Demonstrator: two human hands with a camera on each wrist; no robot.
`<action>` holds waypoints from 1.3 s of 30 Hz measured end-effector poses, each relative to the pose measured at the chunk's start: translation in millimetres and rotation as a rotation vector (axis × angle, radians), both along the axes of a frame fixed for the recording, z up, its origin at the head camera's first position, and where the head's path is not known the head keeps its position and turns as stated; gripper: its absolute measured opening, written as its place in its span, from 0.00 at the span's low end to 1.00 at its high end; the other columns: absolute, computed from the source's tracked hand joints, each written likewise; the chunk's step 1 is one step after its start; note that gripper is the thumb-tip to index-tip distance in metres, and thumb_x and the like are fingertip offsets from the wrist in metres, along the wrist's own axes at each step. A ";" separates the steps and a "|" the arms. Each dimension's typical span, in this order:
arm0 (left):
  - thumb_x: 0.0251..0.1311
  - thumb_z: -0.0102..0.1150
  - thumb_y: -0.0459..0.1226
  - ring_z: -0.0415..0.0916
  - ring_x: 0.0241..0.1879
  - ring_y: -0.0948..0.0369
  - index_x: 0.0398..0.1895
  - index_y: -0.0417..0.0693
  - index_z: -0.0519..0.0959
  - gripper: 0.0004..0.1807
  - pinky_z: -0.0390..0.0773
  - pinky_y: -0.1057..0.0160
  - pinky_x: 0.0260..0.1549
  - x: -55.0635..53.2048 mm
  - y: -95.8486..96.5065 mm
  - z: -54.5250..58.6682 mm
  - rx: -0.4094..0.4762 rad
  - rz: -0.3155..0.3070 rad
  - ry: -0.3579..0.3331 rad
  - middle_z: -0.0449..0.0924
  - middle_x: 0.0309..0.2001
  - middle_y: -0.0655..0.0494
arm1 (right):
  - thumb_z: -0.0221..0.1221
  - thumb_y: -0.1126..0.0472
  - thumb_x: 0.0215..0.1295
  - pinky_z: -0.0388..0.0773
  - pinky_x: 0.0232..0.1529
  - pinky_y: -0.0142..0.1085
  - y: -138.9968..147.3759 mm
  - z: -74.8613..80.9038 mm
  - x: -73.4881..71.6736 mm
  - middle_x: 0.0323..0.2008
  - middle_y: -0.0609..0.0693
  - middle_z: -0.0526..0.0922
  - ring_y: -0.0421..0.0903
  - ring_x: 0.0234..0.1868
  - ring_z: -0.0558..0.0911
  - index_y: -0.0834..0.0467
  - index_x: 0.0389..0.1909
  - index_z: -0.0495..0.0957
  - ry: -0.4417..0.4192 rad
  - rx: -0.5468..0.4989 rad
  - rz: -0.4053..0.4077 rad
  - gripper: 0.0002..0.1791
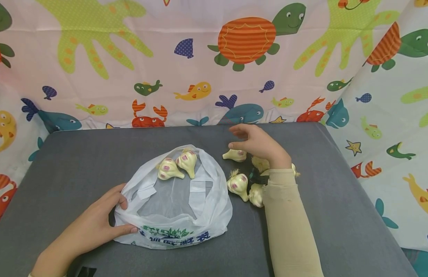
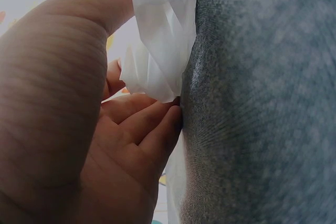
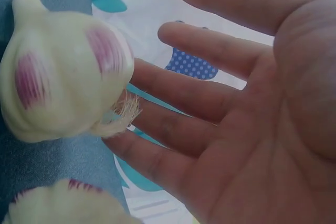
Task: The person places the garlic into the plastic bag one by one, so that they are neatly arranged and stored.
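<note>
A white plastic bag [image 1: 214, 207] with green and blue print lies with its mouth spread wide. Two garlic bulbs [image 1: 169, 169] with purple marks sit inside, toward its far side. My left hand [image 1: 92, 221] holds the bag's left edge between thumb and fingers; in the left wrist view, the white plastic [image 2: 163, 35] hangs between them. To the right of the bag lies a group of several garlic bulbs [image 1: 238, 185], partly hidden by my right arm. Above them is my right hand [image 1: 260, 144], fingers extended and palm bare, beside one garlic bulb [image 3: 68, 72] in the right wrist view.
A grey cloth-covered table [image 1: 338, 215] bears everything. Behind it and at both sides hangs a white curtain [image 1: 193, 23] with printed sea animals. A small black object [image 1: 86, 271] shows at the near edge, by my left wrist.
</note>
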State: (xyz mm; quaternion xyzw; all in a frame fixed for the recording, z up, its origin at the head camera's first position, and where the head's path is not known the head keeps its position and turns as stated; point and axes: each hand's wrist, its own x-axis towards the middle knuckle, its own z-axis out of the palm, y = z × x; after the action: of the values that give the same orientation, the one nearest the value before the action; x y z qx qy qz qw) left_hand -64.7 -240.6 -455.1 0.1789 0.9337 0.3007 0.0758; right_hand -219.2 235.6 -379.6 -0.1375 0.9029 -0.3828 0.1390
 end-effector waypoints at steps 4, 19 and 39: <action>0.47 0.88 0.60 0.73 0.67 0.38 0.45 0.59 0.72 0.35 0.77 0.27 0.59 0.3 0.4 0.5 -0.001 0.004 -0.008 0.66 0.79 0.40 | 0.71 0.52 0.72 0.69 0.74 0.60 2.5 -4.8 -2.4 0.76 0.59 0.75 0.58 0.77 0.72 0.58 0.78 0.72 -0.033 0.003 -0.001 0.37; 0.46 0.87 0.61 0.73 0.67 0.38 0.45 0.59 0.72 0.35 0.76 0.27 0.60 -0.4 -0.6 1.7 0.005 -0.002 0.006 0.66 0.79 0.41 | 0.74 0.54 0.69 0.70 0.73 0.57 6.9 -8.9 -3.5 0.72 0.60 0.79 0.58 0.74 0.76 0.61 0.76 0.73 -0.072 -0.007 0.035 0.38; 0.45 0.89 0.59 0.73 0.67 0.38 0.44 0.59 0.72 0.35 0.76 0.27 0.60 0.2 -0.9 2.5 0.009 -0.013 0.019 0.67 0.79 0.41 | 0.74 0.58 0.70 0.71 0.73 0.57 8.7 -10.7 -4.4 0.71 0.63 0.80 0.60 0.71 0.78 0.68 0.74 0.74 -0.075 0.024 0.067 0.36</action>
State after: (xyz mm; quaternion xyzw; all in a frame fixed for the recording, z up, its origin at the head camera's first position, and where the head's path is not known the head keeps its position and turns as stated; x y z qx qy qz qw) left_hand -64.5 -241.6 -452.5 0.1880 0.9319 0.3027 0.0679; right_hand -223.6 244.3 -390.3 -0.1517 0.8964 -0.3721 0.1870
